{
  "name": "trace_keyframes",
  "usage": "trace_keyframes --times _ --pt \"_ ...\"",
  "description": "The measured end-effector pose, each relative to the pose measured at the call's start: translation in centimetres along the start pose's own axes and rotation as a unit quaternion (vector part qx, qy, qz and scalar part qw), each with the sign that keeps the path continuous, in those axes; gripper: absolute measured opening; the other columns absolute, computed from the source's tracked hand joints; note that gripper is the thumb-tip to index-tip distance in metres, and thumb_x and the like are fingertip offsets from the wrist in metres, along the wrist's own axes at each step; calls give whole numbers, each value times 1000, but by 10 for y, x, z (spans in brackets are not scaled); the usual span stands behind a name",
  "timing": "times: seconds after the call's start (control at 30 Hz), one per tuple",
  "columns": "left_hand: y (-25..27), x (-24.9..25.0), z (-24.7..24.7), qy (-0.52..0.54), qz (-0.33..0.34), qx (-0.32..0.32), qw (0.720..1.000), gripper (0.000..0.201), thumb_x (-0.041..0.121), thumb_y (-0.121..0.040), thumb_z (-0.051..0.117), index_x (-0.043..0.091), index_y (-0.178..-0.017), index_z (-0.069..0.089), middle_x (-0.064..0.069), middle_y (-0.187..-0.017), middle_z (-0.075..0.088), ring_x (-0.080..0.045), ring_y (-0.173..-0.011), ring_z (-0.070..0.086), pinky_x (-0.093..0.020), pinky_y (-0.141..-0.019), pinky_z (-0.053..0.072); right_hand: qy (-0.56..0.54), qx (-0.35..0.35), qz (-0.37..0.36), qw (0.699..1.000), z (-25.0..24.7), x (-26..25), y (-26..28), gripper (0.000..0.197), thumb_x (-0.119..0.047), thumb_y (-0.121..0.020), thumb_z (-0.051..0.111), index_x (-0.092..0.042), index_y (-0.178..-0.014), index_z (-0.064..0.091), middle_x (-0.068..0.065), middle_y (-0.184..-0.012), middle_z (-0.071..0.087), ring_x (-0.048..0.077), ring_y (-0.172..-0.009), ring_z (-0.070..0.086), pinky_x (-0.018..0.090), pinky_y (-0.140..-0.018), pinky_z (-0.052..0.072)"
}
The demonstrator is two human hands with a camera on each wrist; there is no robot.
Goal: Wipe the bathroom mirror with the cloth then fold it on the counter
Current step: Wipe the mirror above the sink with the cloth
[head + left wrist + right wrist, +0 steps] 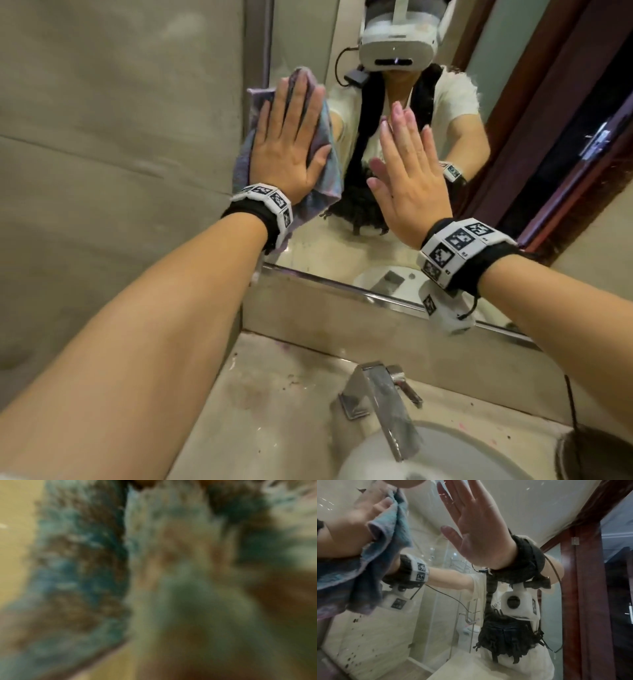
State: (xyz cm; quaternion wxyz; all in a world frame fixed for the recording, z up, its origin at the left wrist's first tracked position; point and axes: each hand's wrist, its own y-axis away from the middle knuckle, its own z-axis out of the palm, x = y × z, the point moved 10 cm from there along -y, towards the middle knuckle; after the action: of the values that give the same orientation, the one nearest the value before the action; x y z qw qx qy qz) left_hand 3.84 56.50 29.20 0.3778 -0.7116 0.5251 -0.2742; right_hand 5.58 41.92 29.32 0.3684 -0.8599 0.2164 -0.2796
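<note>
In the head view my left hand [291,137] lies flat with straight fingers and presses a blue-purple cloth [329,174] against the mirror [325,246], close to the mirror's left frame. The cloth hangs out below and to the right of the palm. My right hand [407,161] rests flat on the bare glass just to the right, fingers straight and holding nothing. The left wrist view shows only the cloth [77,561], blurred and very near. In the right wrist view the cloth [385,531] bunches under the left hand [356,515], and the glass reflects my right palm.
A beige tiled wall [120,137] borders the mirror on the left. Below the mirror's metal ledge [342,287] lies a speckled stone counter [274,394] with a chrome faucet [380,394] over a white basin [428,459]. Dark specks dot the lower glass [354,655].
</note>
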Motion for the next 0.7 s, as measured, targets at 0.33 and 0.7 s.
trace_keyframes --times 0.33,0.7 --pt "57 -2 44 16 -80 -25 996 70 45 -94 25 5 -149 7 -17 -156 10 -31 -144 8 -39 -116 -1 -23 -16 2 1000 38 -28 54 58 -31 -97 40 6 -140 31 27 -148 27 38 -139 24 48 -115 11" --pt "140 -2 106 29 -129 -100 986 74 40 -94 32 -4 -147 5 -25 -154 7 -40 -143 6 -42 -114 -5 -19 -39 -3 999 68 -38 102 58 -34 -98 36 7 -139 33 30 -145 31 41 -136 26 54 -112 11"
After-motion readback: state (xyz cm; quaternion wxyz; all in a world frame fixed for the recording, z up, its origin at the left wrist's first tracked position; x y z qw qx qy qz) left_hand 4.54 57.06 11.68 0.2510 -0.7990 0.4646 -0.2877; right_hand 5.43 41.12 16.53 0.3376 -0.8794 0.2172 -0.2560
